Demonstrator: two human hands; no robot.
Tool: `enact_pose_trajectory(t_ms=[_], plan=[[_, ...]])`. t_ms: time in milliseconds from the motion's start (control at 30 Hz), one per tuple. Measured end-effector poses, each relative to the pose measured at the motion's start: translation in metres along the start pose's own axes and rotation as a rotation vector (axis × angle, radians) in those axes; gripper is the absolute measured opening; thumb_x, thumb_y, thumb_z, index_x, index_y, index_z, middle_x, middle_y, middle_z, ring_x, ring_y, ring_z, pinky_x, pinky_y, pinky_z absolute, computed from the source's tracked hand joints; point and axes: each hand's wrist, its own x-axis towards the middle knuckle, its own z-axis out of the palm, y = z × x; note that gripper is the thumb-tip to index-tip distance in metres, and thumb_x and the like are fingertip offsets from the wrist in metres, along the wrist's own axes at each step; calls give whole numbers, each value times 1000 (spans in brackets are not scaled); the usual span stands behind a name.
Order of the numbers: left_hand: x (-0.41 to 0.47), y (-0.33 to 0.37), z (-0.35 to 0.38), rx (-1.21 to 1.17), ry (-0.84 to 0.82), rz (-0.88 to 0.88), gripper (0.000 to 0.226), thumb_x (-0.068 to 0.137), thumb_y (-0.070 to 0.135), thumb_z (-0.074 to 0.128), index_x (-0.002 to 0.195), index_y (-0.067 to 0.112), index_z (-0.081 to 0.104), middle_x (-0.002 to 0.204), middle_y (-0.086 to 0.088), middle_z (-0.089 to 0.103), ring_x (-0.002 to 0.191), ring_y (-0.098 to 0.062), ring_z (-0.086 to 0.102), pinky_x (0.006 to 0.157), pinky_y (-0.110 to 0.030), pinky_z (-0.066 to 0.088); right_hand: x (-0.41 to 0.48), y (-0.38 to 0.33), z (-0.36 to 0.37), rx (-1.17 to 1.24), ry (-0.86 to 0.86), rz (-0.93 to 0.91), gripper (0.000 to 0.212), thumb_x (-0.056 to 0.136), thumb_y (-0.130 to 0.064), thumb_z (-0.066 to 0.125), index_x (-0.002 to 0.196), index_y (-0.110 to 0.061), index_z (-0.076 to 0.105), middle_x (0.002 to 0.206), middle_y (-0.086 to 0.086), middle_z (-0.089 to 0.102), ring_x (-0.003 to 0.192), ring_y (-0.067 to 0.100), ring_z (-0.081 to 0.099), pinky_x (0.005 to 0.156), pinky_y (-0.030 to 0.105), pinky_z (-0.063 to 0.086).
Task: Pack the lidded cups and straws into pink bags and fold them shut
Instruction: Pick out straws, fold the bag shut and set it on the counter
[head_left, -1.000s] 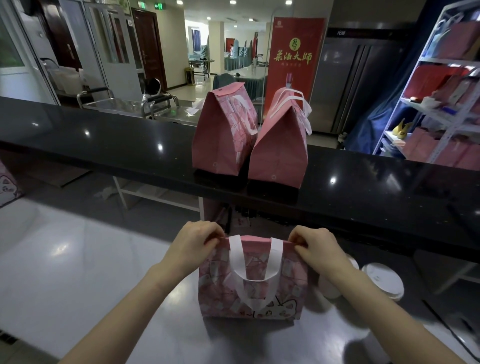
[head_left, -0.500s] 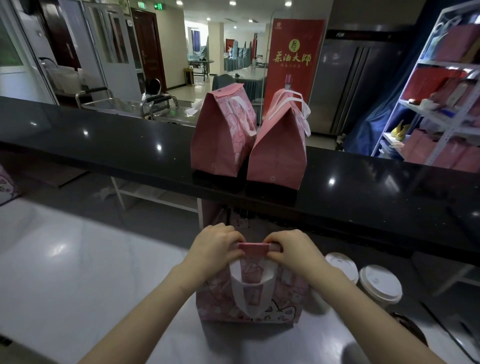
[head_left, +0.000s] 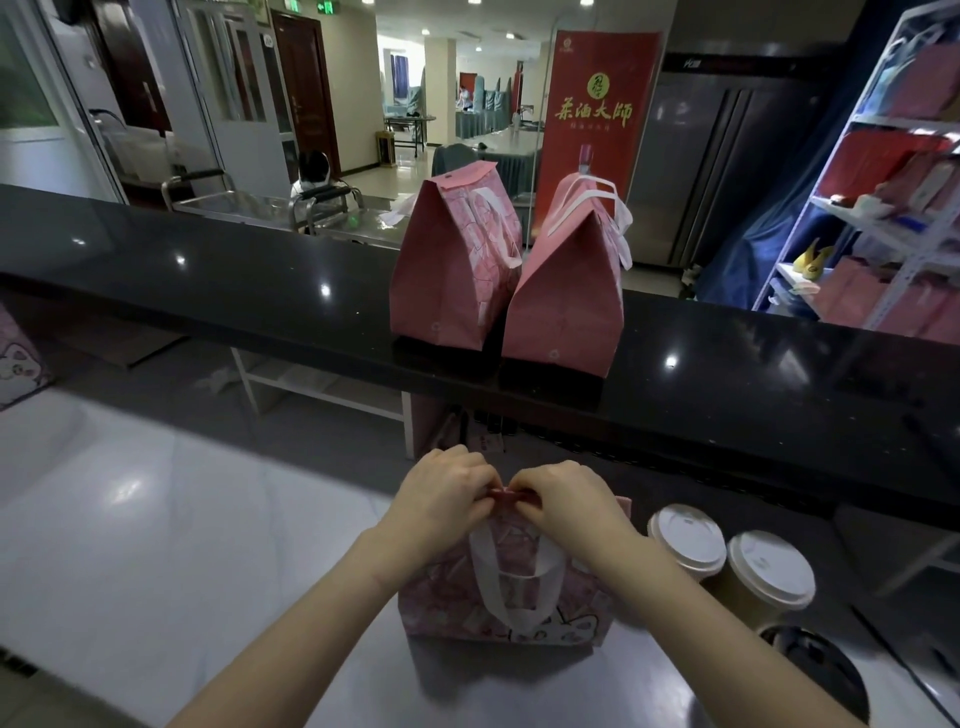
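Bag (head_left: 441, 613) beside lidded cups (head_left: 685, 538)

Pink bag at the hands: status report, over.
Left hand, right hand pinching pink bag top together. Bag upright on counter. Two lidded cups unpacked at its right; nothing blocking.

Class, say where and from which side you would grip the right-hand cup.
Grip the right-hand cup round its tan wall below the lid, coming from the right: it stands upright, the other cup and the bag sit on its left, and a lid may pop off.
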Motion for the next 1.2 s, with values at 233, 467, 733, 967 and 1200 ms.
enact_pose_trajectory(t_ms=[233,467,733,967,1200], plan=[[-2,-2,4,7,43,-4,18,91,33,58,96,20,70,92,6,66,89,-16,55,77,-29,39,-1,0,2,22,16,-10,21,95,-34,54,109,-27,67,98,-4,70,96,17,62,81,35,49],[-21,-35,-20,-79,32,-108,30,82,39,72,109,26,71,97,10,71,89,-8,61,78,-16,42,-24,43,-33,241,-53,120,39,90,-46,59,126,-29,61,120,-14,64,108,3,59,95,27,48],[-40,-52,-31,-92,60,-228,8,79,29,77,84,24,75,78,13,66,73,-3,54,72,-22,43,-34,64,-38,48,-66,185,17,86,-22,68,102,-25,73,97,-9,72,93,9,64,86,27,50],[-62,-62,-35,-43,173,-266,10,75,26,82,75,21,73,68,11,66,64,-8,52,81,-30,41,-9,40,-17,81,114,198,18,90,-18,60,105,-22,70,103,-5,71,98,17,63,85,35,50],[-102,-52,-43,-174,240,-244,19,71,40,79,69,24,70,64,17,63,61,-8,56,69,-32,46,-11,12,12,200,292,262,45,92,-25,62,135,-22,52,138,-3,52,127,16,47,103,32,40]])
